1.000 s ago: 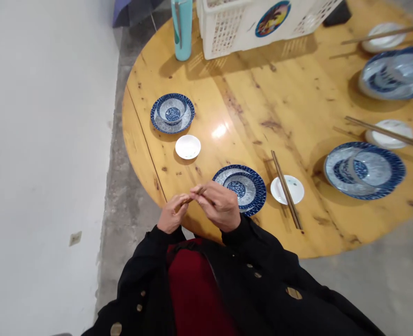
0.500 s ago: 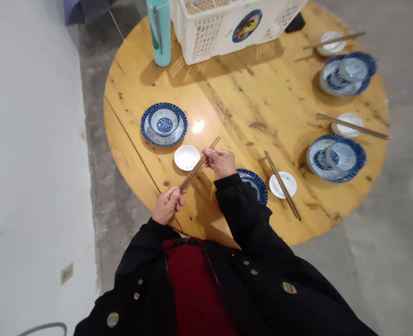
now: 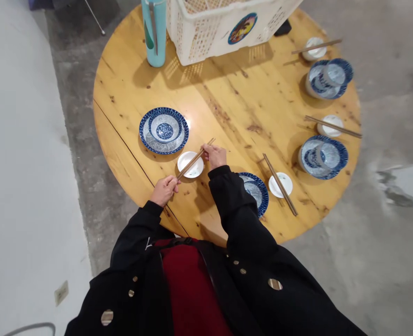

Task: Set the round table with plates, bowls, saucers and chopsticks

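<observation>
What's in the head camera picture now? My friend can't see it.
The left hand and right hand hold chopsticks over a white dish on a round wooden table. Behind are a bowl on a plate, a turquoise bottle and a basket.

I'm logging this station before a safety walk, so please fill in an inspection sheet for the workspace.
Surface: wooden table, knotty, with a dark seam at left.
Job's things: held chopsticks over a small white dish, contact unclear; three more chopstick pairs across other white dishes; four blue-and-white tableware sets.
Clutter: turquoise bottle, white crate, small dark object.
Hands: left hand grips one end of the chopsticks; right hand pinches near the other.
Cables: none certain; grey curved strip, lower left, unclear.
Surroundings: white wall with wall plate; grey floor.
</observation>
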